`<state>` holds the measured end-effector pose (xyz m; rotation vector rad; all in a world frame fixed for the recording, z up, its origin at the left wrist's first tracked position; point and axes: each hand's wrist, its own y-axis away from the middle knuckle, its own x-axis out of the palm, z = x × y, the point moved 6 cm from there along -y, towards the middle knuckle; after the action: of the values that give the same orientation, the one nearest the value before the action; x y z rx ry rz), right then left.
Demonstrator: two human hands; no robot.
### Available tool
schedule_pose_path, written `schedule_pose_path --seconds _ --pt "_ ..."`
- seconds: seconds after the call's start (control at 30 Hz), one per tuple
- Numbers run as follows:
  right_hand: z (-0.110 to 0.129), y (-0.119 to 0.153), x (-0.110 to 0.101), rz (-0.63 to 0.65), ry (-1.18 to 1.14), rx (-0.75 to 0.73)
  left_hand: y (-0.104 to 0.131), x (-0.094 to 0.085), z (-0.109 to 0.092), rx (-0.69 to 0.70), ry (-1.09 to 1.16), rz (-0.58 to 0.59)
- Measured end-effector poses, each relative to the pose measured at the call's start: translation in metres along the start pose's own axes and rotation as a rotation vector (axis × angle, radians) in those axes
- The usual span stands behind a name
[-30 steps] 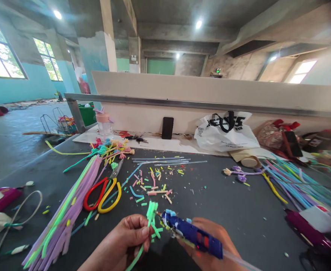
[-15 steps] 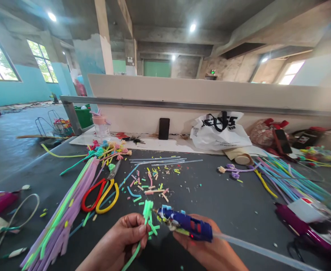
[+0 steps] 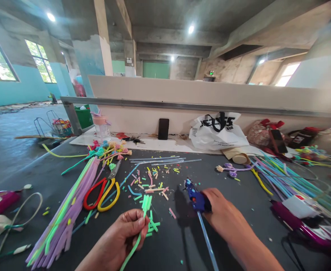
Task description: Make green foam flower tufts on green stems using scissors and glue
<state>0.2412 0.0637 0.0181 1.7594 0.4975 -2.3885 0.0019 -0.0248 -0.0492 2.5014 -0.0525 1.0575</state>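
Working left to right across the dark table (image 3: 247, 192), I have a lilac and green bundle of fuzzy stems (image 3: 62, 214) slanting beside the left edge, then scissors (image 3: 106, 192) with their blades toward the far edge.

My left hand (image 3: 130, 227) comes next, thumb and fingers pinched on a green stem (image 3: 146, 204). The stem's long axis runs up from the near side, leaning right, with its clustered head standing just beyond the fingertips toward the far edge. Short green pieces (image 3: 153, 226) lie just to the right of those fingers.

Further right is the glue gun (image 3: 197, 199), and this is the relation I'd judge matters most: it lies well apart from the cluster, with its nozzle pointing toward the far edge and slightly left, past the cluster rather than at it. A clear glue stick (image 3: 207, 241) trails from its rear toward the near side. My right hand (image 3: 221, 216) is closed on the gun from the right, though most of its fingers are hidden from me. The left hand is by far the nearer to the cluster.

Toward the right edge lies a blue bundle of stems (image 3: 289, 180).
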Motion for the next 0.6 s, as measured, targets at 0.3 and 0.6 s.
schedule_pose_path --seconds 0.3,0.6 --pt "0.029 0.000 -0.006 -0.172 0.086 -0.035 0.006 0.006 -0.011 0.124 0.096 0.132" --pt "0.144 0.017 0.058 0.184 0.034 -0.437 0.005 0.010 -0.008 0.106 0.015 0.127"
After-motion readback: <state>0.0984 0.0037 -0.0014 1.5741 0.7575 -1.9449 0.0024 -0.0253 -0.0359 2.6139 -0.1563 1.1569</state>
